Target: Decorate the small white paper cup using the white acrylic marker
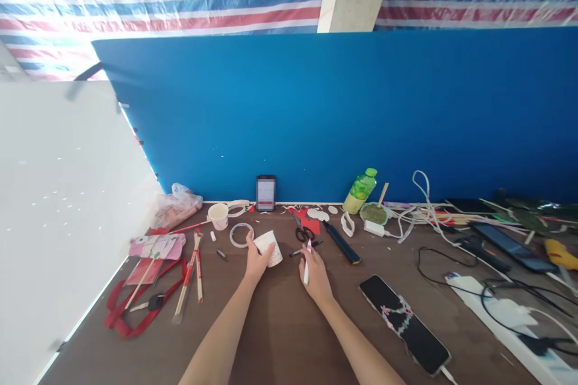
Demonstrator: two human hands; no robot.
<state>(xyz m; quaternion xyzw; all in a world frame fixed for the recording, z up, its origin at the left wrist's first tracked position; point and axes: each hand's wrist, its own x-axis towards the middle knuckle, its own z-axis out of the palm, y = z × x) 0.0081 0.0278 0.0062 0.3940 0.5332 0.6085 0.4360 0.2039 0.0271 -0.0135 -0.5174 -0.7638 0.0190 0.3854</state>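
My left hand [257,261] is wrapped round a white paper cup [273,249], which is tilted on its side and has a faint pattern. In my right hand [318,278] is a white marker [306,269] with a reddish tip, held upright between the fingers. Just beyond that hand lie a black pen [297,252] and black-handled scissors [304,233], close to a piece of red paper [315,226]. A roll of tape [232,236] rests left of the held cup. Farther back stands a second paper cup [219,217].
A cutter-like black tool [342,242] and a phone [406,325] lie to the right. Beyond are a green-capped bottle [360,191], tangled cables and a power strip [492,319]. Chopsticks [187,274] and a red strap [129,329] lie left. A blue partition [316,114] closes the back.
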